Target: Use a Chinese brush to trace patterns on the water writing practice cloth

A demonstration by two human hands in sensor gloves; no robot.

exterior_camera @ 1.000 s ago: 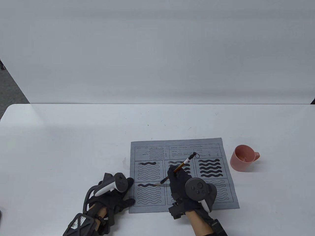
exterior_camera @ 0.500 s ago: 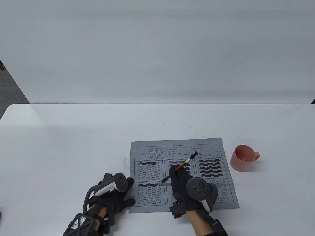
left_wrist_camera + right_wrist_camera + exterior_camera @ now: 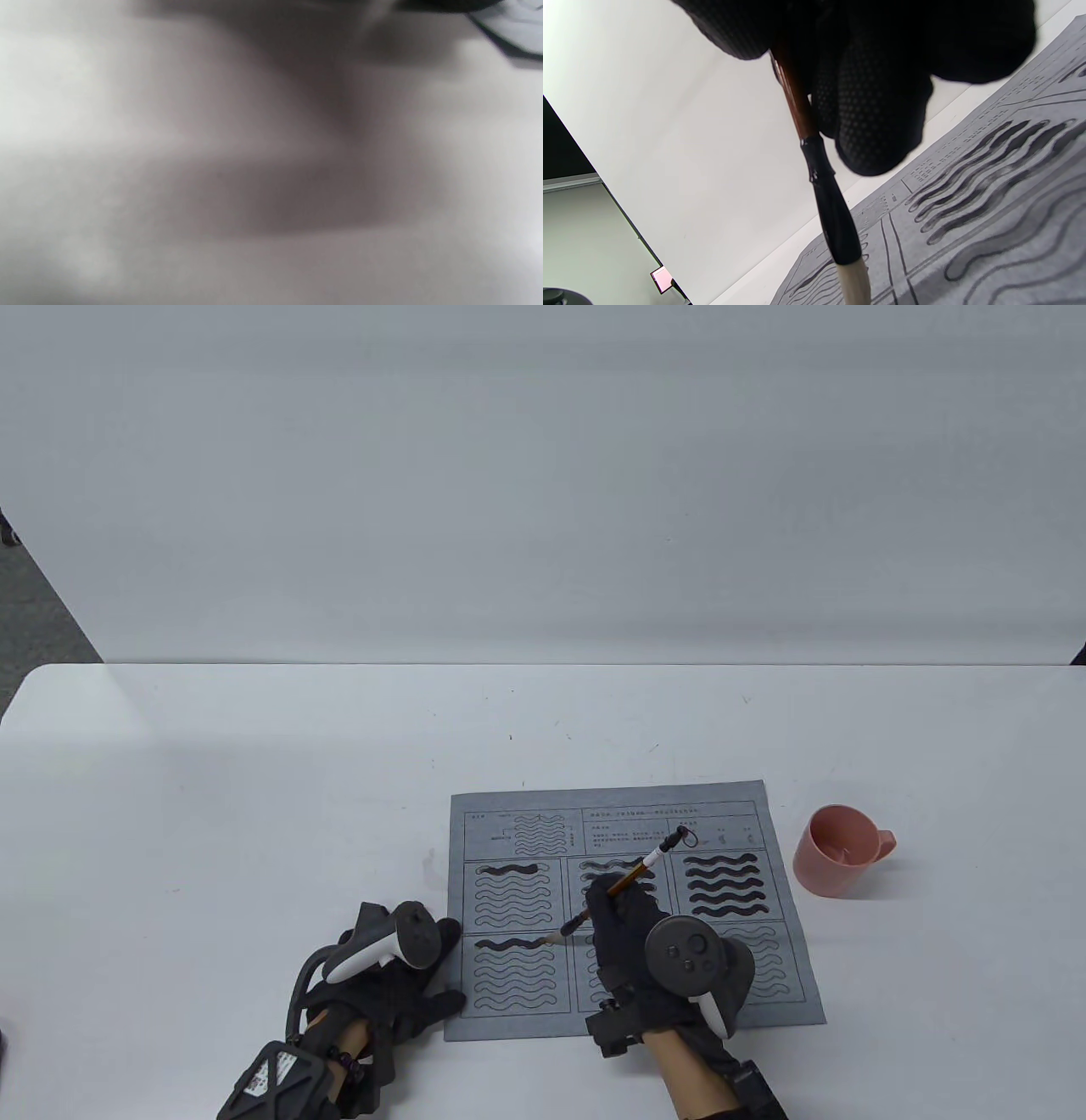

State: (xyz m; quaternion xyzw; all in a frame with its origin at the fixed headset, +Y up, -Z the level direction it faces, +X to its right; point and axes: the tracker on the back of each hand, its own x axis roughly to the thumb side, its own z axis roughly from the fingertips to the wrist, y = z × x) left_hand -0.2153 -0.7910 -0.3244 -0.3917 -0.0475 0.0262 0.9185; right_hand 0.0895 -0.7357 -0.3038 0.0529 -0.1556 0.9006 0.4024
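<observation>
A grey water writing cloth (image 3: 764,984) printed with panels of wavy lines lies on the white table; it also shows in the right wrist view (image 3: 1009,212). My right hand (image 3: 624,920) holds a brown-handled Chinese brush (image 3: 632,878), its pale tip at the right end of the top wave in the lower-left panel. In the right wrist view my gloved fingers (image 3: 874,106) pinch the brush (image 3: 831,220) above its black ferrule. My left hand (image 3: 399,984) rests flat at the cloth's left edge, a fingertip touching the lower-left corner. The left wrist view is a blur of table.
A pink cup (image 3: 836,853) stands on the table just right of the cloth. The upper-right panel (image 3: 725,886) has several dark wet waves. The table's far edge meets a white wall.
My right hand and the brush have slid a little to the right, lengthening the dark wave in the lower-left panel. The left hand has not moved.
</observation>
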